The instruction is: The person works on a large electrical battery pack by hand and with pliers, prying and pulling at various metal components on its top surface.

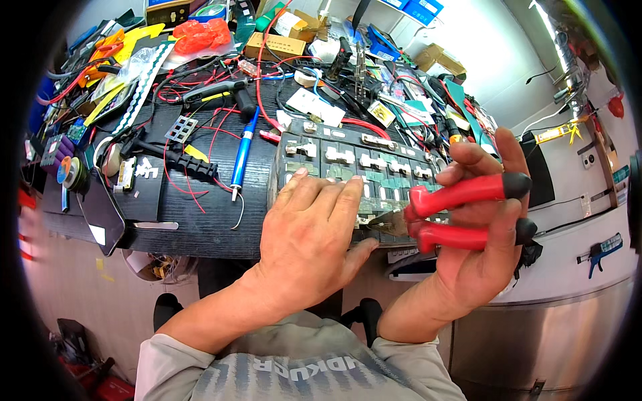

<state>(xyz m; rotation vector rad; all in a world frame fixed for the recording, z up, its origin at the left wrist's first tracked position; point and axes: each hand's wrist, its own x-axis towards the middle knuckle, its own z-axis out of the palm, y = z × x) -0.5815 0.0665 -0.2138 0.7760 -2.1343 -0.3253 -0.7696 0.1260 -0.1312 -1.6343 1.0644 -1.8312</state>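
Note:
A dark battery pack (341,142) with rows of silver metal tabs and green pieces lies at the table's near edge. My left hand (304,240) rests on its front left part, fingers stretched over the top and thumb apart near the front edge. In my right hand (478,254) is a pair of pliers (461,195) with red handles and black ends, fingers wrapped around the grips. The pliers' jaws point left toward the pack's front edge, close to my left thumb. Whether the jaws touch a tab I cannot make out.
Left of the pack lie a blue pen-shaped tool (245,155), thin red wires, a black-handled tool (177,159) and a phone (100,212). Behind are a multi-coloured heap of cables, a cardboard box (274,45) and a red plastic bag (200,35). A solder spool (72,174) stands far left.

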